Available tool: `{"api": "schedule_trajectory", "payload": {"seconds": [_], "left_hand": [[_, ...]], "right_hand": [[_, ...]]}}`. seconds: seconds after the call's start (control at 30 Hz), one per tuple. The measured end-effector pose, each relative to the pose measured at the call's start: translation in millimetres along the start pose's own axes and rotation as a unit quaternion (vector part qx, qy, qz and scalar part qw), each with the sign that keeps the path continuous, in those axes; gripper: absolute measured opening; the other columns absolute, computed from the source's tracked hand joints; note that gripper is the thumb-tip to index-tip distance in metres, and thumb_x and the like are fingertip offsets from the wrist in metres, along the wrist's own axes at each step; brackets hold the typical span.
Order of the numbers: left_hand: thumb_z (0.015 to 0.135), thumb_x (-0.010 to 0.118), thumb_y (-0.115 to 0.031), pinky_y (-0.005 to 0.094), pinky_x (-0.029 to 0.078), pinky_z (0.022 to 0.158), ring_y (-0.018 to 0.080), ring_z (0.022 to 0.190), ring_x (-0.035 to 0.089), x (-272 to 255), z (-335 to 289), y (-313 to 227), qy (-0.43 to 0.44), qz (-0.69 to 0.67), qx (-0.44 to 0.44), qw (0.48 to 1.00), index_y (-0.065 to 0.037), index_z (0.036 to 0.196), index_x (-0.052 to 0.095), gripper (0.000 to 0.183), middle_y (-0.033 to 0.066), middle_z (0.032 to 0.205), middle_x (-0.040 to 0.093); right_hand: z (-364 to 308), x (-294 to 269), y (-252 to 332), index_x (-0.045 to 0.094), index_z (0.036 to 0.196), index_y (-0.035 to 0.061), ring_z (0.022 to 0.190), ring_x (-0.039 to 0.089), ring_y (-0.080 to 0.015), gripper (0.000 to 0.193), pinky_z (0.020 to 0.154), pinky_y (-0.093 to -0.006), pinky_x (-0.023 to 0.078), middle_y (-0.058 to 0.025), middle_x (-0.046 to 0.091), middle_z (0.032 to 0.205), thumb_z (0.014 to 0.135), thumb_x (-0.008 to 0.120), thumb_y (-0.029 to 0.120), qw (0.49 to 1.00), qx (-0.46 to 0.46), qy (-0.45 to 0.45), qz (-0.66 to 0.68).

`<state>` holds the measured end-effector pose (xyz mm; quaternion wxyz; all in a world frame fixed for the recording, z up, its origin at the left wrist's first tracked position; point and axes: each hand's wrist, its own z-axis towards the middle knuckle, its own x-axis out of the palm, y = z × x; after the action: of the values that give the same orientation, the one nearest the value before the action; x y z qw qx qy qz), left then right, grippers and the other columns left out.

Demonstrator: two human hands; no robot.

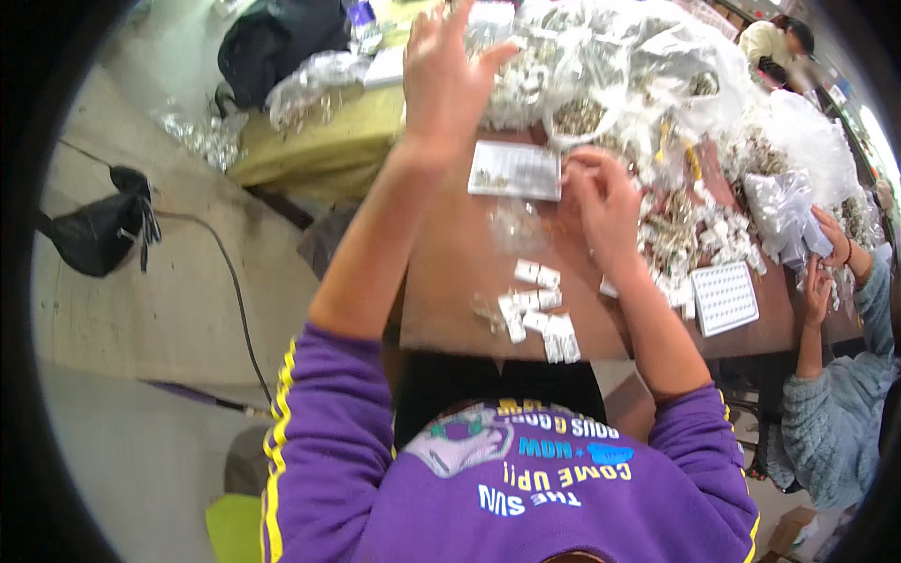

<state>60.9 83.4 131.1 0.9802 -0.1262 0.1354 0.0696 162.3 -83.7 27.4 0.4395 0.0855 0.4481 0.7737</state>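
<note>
My left hand [449,80] is raised over the far side of the brown table [441,272], its fingers spread with nothing in them. My right hand [605,202] is closed, fingers curled and thumb pressed in, at the right edge of a white card [530,169]. What its fingers hold, if anything, is hidden. Small metallic pieces [490,178] lie on the card's left part. Just below the card is a clear plastic bag [516,225]. Closer to me, several small white cards [537,298] lie loosely together.
Clear bags of small metallic pieces [577,117] heap up at the back. More loose white cards and pieces [685,230] spread to the right, beside a white grid-patterned panel [725,298]. A co-worker's hands [826,253] handle a bag at far right. Another person [777,42] is farther back.
</note>
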Motion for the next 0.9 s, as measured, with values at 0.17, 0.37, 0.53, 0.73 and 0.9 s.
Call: {"api": "schedule_trajectory", "payload": {"seconds": [0.17, 0.37, 0.53, 0.73, 0.9], "left_hand": [[0.082, 0.073, -0.025, 0.0391, 0.049, 0.089, 0.0363, 0.104, 0.062, -24, -76, 18, 0.112, -0.079, -0.102, 0.985, -0.006, 0.116, 0.064, 0.039, 0.0200, 0.112, 0.065], [0.084, 0.069, -0.007, 0.0294, 0.052, 0.080, 0.0237, 0.094, 0.067, -87, -173, -29, 0.226, -0.167, -0.368, 0.886, -0.004, 0.107, 0.068, 0.023, 0.0129, 0.102, 0.069], [0.080, 0.071, -0.008, 0.0315, 0.052, 0.077, 0.0240, 0.086, 0.065, -111, -196, -59, 0.285, -0.154, -0.265, 0.908, -0.002, 0.103, 0.067, 0.024, 0.0118, 0.097, 0.067], [0.080, 0.072, -0.012, 0.0339, 0.051, 0.081, 0.0270, 0.090, 0.064, -93, -197, -67, 0.301, -0.133, -0.226, 0.917, -0.004, 0.102, 0.068, 0.024, 0.0121, 0.095, 0.068], [0.085, 0.071, -0.015, 0.0286, 0.050, 0.083, 0.0182, 0.094, 0.065, -69, -182, -60, 0.225, -0.278, -0.414, 0.837, -0.001, 0.111, 0.064, 0.031, 0.0100, 0.100, 0.068]], "right_hand": [[13, -10, -10, 0.063, 0.106, 0.0011, 0.078, 0.064, -0.0070, 0.018, 0.060, -0.0196, 0.048, -0.0058, 0.069, 0.086, 0.096, 0.058, 0.015, 0.995, 0.069, -0.038, 0.062], [7, -9, -8, 0.067, 0.098, 0.0010, 0.068, 0.058, -0.0078, 0.015, 0.064, -0.0246, 0.048, -0.0029, 0.066, 0.076, 0.088, 0.064, 0.012, 0.963, 0.050, 0.258, -0.064], [-7, -5, 1, 0.064, 0.096, 0.0039, 0.070, 0.064, -0.0253, 0.025, 0.065, -0.0349, 0.050, -0.0114, 0.066, 0.076, 0.076, 0.073, 0.016, 0.898, -0.065, 0.393, -0.186], [-16, 1, 7, 0.063, 0.100, 0.0062, 0.083, 0.066, -0.0328, 0.029, 0.073, -0.0416, 0.051, -0.0145, 0.068, 0.084, 0.075, 0.071, 0.017, 0.867, -0.052, 0.444, -0.222], [-4, -1, 0, 0.065, 0.105, 0.0071, 0.070, 0.065, -0.0210, 0.034, 0.066, -0.0336, 0.051, -0.0106, 0.065, 0.076, 0.073, 0.074, 0.012, 0.930, 0.003, 0.350, -0.115]]}}
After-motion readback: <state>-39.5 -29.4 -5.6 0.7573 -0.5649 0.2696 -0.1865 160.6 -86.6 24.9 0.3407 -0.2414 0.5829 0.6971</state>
